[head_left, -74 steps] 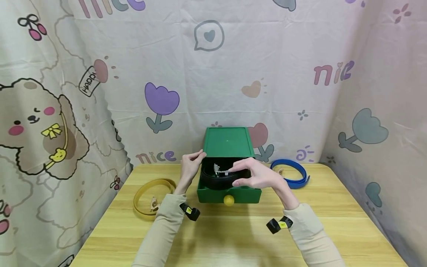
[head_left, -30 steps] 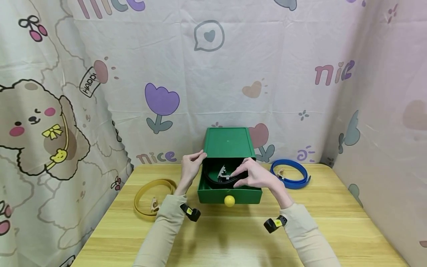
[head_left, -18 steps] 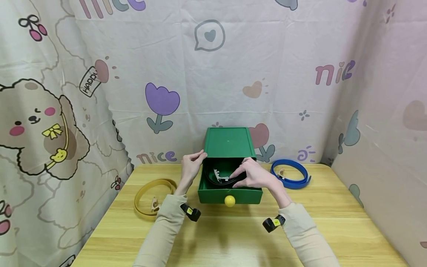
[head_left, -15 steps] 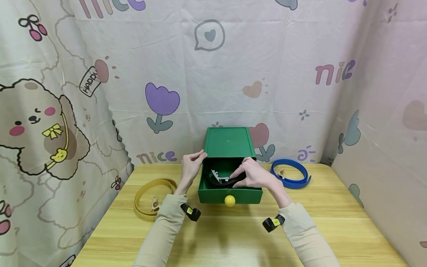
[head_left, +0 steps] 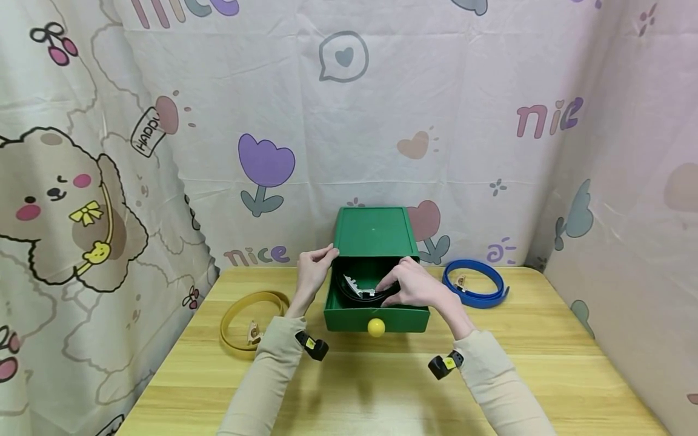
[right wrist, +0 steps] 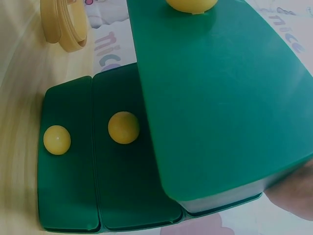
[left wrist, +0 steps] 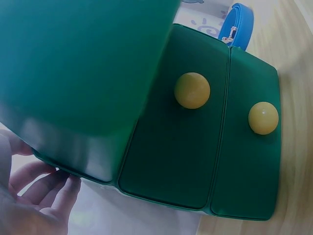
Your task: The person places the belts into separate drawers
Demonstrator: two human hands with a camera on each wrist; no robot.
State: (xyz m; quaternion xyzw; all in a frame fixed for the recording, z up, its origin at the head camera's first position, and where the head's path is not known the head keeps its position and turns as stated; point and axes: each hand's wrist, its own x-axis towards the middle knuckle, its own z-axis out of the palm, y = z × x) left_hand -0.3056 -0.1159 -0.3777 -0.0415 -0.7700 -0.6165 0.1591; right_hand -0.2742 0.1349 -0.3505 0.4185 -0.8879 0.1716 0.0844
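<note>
In the head view, a black belt (head_left: 354,298) with a silver buckle (head_left: 359,291) lies coiled inside the pulled-out top drawer (head_left: 349,320) of a green cabinet (head_left: 375,232). My right hand (head_left: 417,283) reaches into the drawer from the right; its thumb and index finger pinch the coil beside the buckle. My left hand (head_left: 313,272) grips the upper left front corner of the cabinet, and in the left wrist view its fingers (left wrist: 66,198) lie along the cabinet's side. The drawer hides the belt from both wrist views.
A yellow belt (head_left: 226,321) lies coiled on the wooden table (head_left: 360,387) to the left, a blue belt (head_left: 482,301) to the right. Two lower drawers with yellow knobs (left wrist: 263,118) are shut. A printed curtain (head_left: 349,121) hangs behind and at the sides.
My right hand has lowered the black belt deeper into the drawer and shifted slightly left. The silver buckle has swung to lean left. My left hand has stayed at the cabinet's corner.
</note>
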